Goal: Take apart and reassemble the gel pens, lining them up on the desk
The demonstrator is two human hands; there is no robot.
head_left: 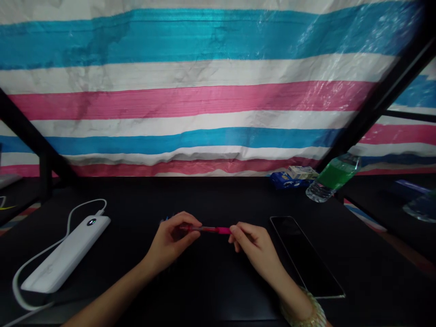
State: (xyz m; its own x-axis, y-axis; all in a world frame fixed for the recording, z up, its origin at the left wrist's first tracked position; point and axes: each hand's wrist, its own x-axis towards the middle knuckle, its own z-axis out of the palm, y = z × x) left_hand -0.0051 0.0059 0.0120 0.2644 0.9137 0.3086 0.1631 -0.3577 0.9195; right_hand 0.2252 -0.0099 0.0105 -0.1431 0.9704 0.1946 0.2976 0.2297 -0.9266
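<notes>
A slim red and pink pen [208,229] is held level above the black table, between my two hands. Thumb and fingers of my left hand [173,238] pinch its clear reddish barrel. My right hand [254,247] pinches the bright pink end with thumb and forefinger. Whether that pink part is a cap or a grip, I cannot tell. Behind my left hand, small blue-tipped items [166,218] show in part; the hand hides most of them.
A white power bank [68,254] with a white cable [70,218] lies at left. To the right is a dark phone [306,256]. Farther back are a blue packet [286,180] and a tilted bottle [334,177] with a green label. A striped sheet [204,100] hangs behind the table [211,195].
</notes>
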